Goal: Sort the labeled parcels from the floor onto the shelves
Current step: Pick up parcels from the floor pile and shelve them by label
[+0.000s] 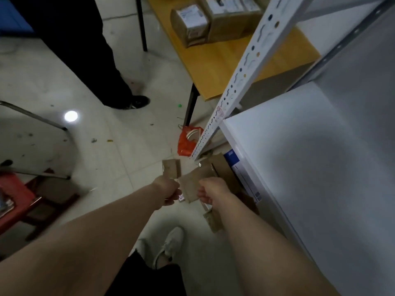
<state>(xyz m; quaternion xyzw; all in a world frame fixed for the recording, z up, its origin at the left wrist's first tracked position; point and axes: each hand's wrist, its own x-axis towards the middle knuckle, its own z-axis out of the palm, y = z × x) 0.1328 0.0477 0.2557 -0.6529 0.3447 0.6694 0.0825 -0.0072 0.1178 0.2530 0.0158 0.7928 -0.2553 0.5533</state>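
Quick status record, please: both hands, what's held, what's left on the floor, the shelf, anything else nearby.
left hand: grips the left edge of a brown parcel
right hand: grips its right edge
held parcel: low, beside the white shelf
floor: small parcel beyond the hands; another parcel under the right forearm
nearby: red bag by the shelf post; two labeled boxes on a yellow table

Parcel [190, 188], centre: matt brown cardboard. Shelf [310, 178], right: smooth white painted metal. Table [213, 60], top: smooth yellow wood-look board. Floor [111, 146]: glossy pale tile. Bag [185, 145], centre: shiny orange plastic.
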